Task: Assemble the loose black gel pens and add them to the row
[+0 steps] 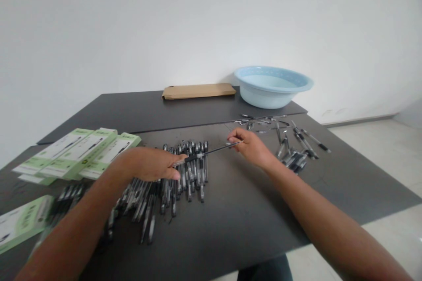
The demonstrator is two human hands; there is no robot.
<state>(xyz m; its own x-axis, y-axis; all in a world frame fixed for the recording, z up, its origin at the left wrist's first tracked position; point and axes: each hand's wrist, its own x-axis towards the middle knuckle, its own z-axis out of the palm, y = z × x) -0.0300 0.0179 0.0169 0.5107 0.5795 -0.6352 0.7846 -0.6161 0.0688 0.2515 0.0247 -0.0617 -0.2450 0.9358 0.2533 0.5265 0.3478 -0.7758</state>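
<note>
My left hand [154,164] is closed on a clear pen barrel [190,158] with a black grip, held sideways above the pile. Out of the barrel's right end runs a thin dark ink refill [217,149]. The refill's far end lies in my right hand [249,145], pinched between the fingertips. Beneath and beside my left hand, many black-and-clear pens [173,191] lie packed in a broad row. To the right of my right hand are loose pens and pen parts [293,158]. More thin parts [260,120] are scattered beyond it.
Green-and-white pen boxes [75,151] are stacked at left, and another box [24,221] lies nearer. A flat brown cardboard box [199,91] and a light blue basin [272,92] stand at the back of the dark table [224,224], by the wall.
</note>
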